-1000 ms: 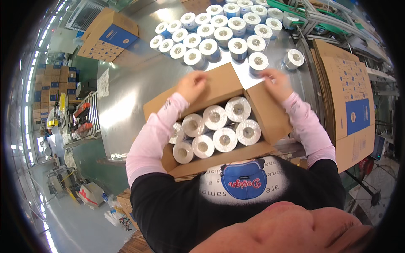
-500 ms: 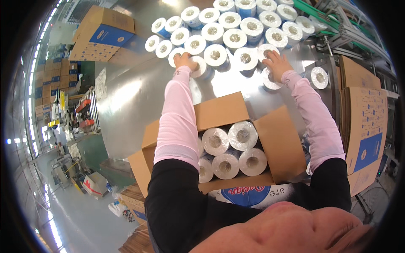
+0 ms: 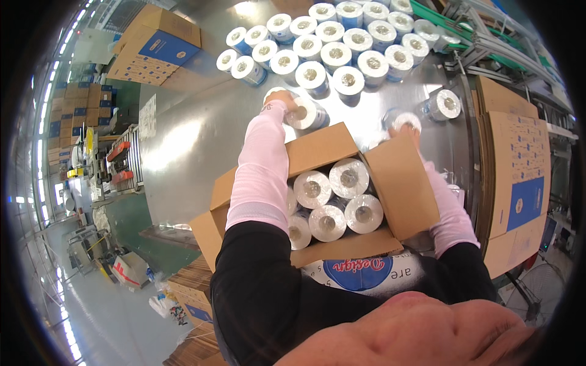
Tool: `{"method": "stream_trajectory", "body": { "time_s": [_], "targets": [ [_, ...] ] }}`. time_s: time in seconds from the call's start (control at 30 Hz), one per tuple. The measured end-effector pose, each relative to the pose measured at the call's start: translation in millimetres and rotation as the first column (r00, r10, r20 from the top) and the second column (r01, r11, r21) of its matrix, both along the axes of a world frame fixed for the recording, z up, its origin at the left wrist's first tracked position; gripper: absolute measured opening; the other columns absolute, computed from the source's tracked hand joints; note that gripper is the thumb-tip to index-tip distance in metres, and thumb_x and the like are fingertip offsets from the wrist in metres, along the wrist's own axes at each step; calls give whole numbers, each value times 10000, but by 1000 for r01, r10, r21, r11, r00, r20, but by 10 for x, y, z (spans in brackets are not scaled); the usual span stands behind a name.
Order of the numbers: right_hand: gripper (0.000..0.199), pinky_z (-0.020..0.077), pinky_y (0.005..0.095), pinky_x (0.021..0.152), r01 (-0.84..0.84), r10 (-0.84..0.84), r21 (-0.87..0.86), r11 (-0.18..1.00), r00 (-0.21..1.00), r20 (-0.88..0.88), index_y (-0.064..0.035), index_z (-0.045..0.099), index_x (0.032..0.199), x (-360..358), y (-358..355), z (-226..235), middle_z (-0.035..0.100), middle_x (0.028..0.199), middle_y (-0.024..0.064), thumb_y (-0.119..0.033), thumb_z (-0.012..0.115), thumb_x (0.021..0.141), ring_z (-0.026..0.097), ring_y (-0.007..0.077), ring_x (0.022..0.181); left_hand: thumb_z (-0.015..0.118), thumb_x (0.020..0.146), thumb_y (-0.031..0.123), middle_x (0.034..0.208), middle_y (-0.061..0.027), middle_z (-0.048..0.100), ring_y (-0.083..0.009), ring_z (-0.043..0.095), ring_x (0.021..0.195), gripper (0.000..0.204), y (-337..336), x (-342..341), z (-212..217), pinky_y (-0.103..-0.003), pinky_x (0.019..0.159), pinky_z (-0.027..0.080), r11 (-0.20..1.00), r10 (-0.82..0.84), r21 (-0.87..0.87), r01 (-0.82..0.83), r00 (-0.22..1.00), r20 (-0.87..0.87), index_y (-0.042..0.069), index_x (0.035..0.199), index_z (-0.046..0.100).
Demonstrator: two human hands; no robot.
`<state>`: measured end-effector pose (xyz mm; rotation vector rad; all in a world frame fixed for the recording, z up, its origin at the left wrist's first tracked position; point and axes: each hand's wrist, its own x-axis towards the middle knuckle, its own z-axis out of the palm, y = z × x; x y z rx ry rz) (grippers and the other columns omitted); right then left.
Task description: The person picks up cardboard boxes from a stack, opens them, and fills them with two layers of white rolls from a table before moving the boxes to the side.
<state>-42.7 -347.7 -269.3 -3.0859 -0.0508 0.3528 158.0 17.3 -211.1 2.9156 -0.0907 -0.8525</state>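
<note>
While both arms stretch over the open box [image 3: 408, 183], the hands are well apart, each on its own side of the tabletop [image 3: 183, 149]. The left hand [image 3: 281, 99] is curled down over a white roll [image 3: 273, 91], its fingers bent, and a second roll [image 3: 305, 114] touches it on the right, leaning a little. The right hand [image 3: 405, 130] is clamped on another roll [image 3: 408, 119], just beyond the box's right flap; this part is blurred and half hidden, so the exact grip of its fingers is hard to make out.

The rolls have round white ends, dull core holes and blue on their sides. Six show in the box, in two rows with ends up and shiny wrap; the left sleeve [image 3: 262, 177] covers the rest of the box's inside. Farther off, a close group of rolls [image 3: 336, 55] stands on the tabletop, and a lone roll [image 3: 444, 105] tilts near its right edge.
</note>
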Motion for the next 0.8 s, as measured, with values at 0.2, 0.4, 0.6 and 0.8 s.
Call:
{"method": "stream_trajectory", "body": {
  "time_s": [0.2,0.4,0.6,0.8],
  "targets": [
    [380,441,402,895,162,-130,308,938,984,-122,-78,589,1149,-551,-365,113,609,1127,153,-274,602,823,581,293,1043,710,770,194,1025,-82,658,-176,626,929,363,510,-393,770,-306,863,486,474,457,-843,-254,889,-11,19,1075,621],
    [381,504,324,840,81,-497,993,-81,861,-110,17,568,1194,203,-1034,1460,643,1132,122,-214,531,893,639,234,987,623,863,93,1196,-73,609,-173,584,1092,411,986,-1639,2182,-332,944,460,-358,-22,-900,-249,966,-258,17,1257,532],
    [329,465,324,702,-505,-36,559,657,721,693,-65,635,1091,-580,1098,3363,618,892,83,-187,673,788,562,199,761,679,750,95,1031,-54,632,-174,596,1000,267,1745,-3129,2641,-311,912,460,317,-6,-947,48,999,49,50,1007,623],
    [339,382,487,881,-857,803,286,428,506,316,-110,642,1009,-1505,2598,3080,526,766,151,-293,625,725,541,327,861,687,680,134,1060,-122,555,-319,558,1008,251,1643,-3818,2669,-410,871,471,836,-459,-136,531,814,356,92,927,674]
  ]
}}
